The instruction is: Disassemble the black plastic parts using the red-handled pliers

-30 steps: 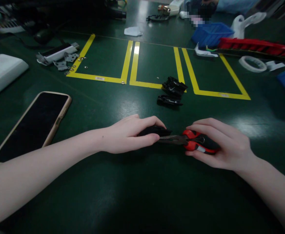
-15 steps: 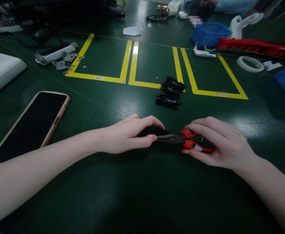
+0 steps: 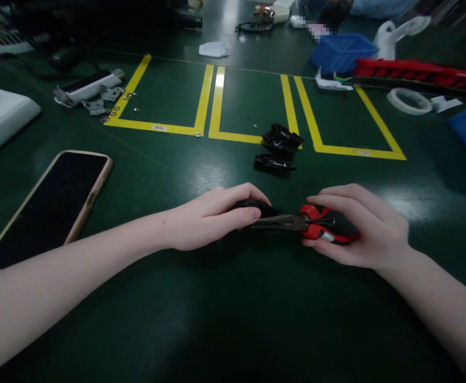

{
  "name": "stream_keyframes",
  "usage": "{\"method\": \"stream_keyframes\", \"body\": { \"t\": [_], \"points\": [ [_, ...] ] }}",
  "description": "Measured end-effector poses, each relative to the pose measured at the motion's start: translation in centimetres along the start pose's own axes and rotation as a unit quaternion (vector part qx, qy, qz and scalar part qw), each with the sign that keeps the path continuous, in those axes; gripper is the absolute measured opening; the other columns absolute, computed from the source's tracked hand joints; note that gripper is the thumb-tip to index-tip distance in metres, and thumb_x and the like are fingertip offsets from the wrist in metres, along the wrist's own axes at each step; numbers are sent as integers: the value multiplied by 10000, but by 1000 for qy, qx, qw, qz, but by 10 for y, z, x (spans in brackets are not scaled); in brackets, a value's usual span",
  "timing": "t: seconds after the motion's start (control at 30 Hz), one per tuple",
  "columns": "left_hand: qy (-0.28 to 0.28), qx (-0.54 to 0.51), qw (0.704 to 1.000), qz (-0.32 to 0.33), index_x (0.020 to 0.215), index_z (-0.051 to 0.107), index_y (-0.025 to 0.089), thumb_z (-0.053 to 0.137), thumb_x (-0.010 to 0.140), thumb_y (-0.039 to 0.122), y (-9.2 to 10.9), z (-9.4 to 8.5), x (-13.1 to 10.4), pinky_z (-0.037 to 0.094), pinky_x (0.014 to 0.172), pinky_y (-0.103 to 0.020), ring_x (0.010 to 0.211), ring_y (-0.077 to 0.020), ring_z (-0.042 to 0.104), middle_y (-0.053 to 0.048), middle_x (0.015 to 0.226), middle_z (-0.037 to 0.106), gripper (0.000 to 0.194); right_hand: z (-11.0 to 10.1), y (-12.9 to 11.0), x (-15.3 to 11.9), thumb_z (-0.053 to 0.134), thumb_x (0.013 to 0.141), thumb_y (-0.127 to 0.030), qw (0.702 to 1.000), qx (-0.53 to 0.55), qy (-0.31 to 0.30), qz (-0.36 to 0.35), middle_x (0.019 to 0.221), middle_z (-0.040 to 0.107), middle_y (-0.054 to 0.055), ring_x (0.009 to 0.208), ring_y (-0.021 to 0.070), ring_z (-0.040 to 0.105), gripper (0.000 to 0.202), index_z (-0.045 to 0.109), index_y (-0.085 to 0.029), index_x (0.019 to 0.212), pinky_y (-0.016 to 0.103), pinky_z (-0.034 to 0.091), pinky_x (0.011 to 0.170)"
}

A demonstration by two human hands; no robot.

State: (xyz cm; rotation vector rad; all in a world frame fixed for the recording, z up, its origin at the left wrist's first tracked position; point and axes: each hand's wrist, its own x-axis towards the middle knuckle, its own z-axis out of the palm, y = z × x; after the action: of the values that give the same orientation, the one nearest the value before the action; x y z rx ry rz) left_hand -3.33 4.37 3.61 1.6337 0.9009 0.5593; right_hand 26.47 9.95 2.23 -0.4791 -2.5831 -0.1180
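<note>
My right hand is wrapped round the red handles of a pair of needle-nose pliers. The jaws point left and reach the fingertips of my left hand. That hand is closed on a black plastic part, most of it hidden under the fingers. Whether the jaws grip the part, I cannot tell. Just beyond, two shiny black pieces lie on the green table, one of them across a yellow tape line.
A phone lies at the left. Metal brackets and small rings sit behind it, near yellow tape outlines. Toward the back right are a blue bin, a long red strip and a tape roll. A person's sleeve shows at the far edge.
The pliers have shifted slightly to the right with my right hand, and its upper fingers have lifted a little. My left hand still holds the black part, turned slightly.
</note>
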Motion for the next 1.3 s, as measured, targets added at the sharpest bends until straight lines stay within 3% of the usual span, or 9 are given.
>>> {"method": "stream_keyframes", "body": {
  "t": [0.13,0.33,0.47,0.6,0.8,1.0,1.13,1.23,1.3],
  "points": [
    [20,-70,997,-8,1227,609,187,476,1043,409,-1,-1,0,462,713,-267,855,-147,555,-19,1025,614,318,-2,0,1,707,896,-446,1000,-10,27,5,1016,693,120,860,261,705,452,583,-185,1242,390,596,642],
    [-4,-43,999,-9,1275,576,189,525,1032,353,-3,-6,3,481,749,-284,906,-155,580,-27,1089,630,298,-5,-5,-2,670,922,-439,999,-14,29,40,1050,676,121,898,293,700,468,532,-256,1331,453,609,673],
    [9,-43,999,3,1287,572,181,513,1036,314,-3,-3,2,484,761,-278,933,-153,587,-25,1117,634,290,-4,-4,-3,688,911,-432,999,-10,35,37,1064,682,120,903,292,702,496,537,-251,1347,455,612,687],
    [43,-53,998,-2,1257,590,175,478,1053,303,-3,-1,0,453,688,-241,828,-125,544,-4,1000,599,266,0,0,-4,710,888,-473,997,-1,67,43,1044,693,98,888,277,706,523,567,-262,1345,432,613,662],
    [47,-65,997,-8,1225,611,180,464,1073,366,-2,-1,0,439,647,-221,782,-113,520,9,939,574,282,2,0,-3,741,865,-440,996,20,76,38,1032,702,107,885,270,708,534,602,-223,1333,410,608,667],
    [33,-64,997,-26,1344,591,207,426,1055,495,-3,-2,0,497,704,-256,882,-154,577,-32,1054,622,440,2,-1,-2,756,857,-419,997,30,64,44,1038,705,115,891,268,710,522,614,-210,1314,403,604,687],
    [32,-33,999,-13,1463,509,242,528,1001,378,-6,-5,0,549,807,-304,1062,-202,623,-51,1271,635,481,2,-1,-1,750,862,-432,996,28,59,56,1039,716,107,880,264,712,508,614,-238,1312,399,597,672],
    [9,-20,1000,10,1493,450,244,597,978,317,-7,-6,0,559,990,-362,1303,-250,573,-62,1487,550,541,2,-1,-1,744,865,-447,997,26,47,61,1034,716,105,862,257,711,480,623,-242,1282,391,592,660],
    [-2,-9,1000,14,1502,425,252,634,976,322,-7,-7,0,555,1043,-384,1357,-258,553,-64,1522,528,570,2,-1,-1,740,868,-453,997,29,42,61,1030,715,106,858,252,709,465,629,-235,1263,385,592,664]
  ]
}}
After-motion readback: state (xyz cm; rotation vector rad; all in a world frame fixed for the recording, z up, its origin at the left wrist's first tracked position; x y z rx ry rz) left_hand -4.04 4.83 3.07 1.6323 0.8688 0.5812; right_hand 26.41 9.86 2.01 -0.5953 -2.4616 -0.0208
